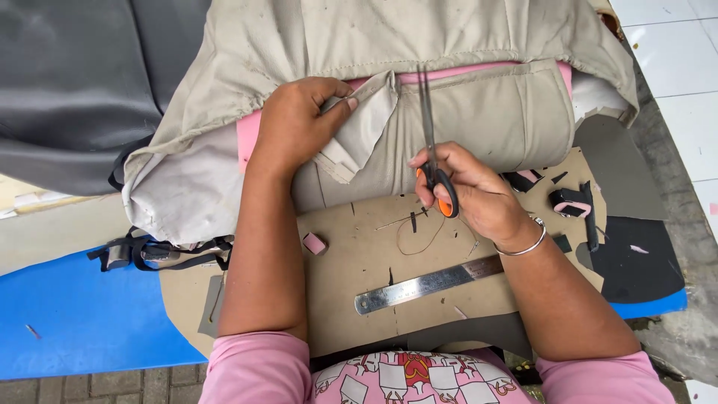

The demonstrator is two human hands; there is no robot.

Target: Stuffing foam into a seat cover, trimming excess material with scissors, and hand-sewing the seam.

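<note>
Left hand (295, 123) pinches the beige fabric flap (366, 123) taut, exposing its seam; right hand (467, 187) grips scissors (432, 142), blades pointing away beside the flap.

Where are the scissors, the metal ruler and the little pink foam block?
scissors (437, 179), head view, on the black and orange handles in the right hand.
metal ruler (426, 284), head view, mid-length of the blade.
pink foam block (315, 243), head view, on its top face.

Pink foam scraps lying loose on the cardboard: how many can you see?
1: a small pink foam block lies on the cardboard, right of the left forearm. More may hide under the beige cover.
</note>
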